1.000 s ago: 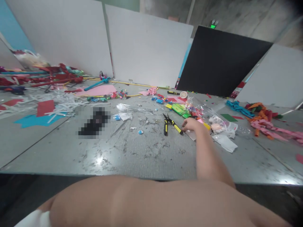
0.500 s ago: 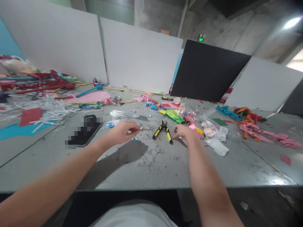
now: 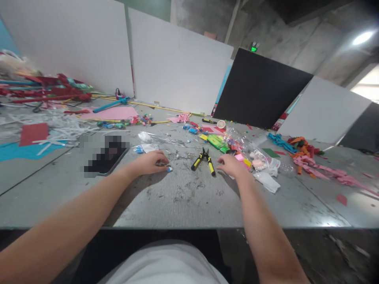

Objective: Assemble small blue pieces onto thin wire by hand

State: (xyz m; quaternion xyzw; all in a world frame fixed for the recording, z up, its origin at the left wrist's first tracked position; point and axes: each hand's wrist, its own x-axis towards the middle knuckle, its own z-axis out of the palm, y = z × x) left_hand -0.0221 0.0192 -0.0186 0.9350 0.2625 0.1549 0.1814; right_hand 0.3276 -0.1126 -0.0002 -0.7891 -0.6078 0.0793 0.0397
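Cutters (image 3: 203, 161): yellow-handled, on the grey table (image 3: 183, 201), between both hands.
Left hand (image 3: 151, 162): at 9 o'clock, fingers curled, fingertips touching a small blue piece (image 3: 169, 169).
Right hand (image 3: 231, 165): at 3 o'clock, loosely spread, holding nothing.

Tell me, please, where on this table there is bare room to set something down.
The near strip of the table between the forearms, in front of the pliers, is bare apart from dark specks. The near right corner is bare too. Behind the left hand and right hand it is crowded with bags and scraps.
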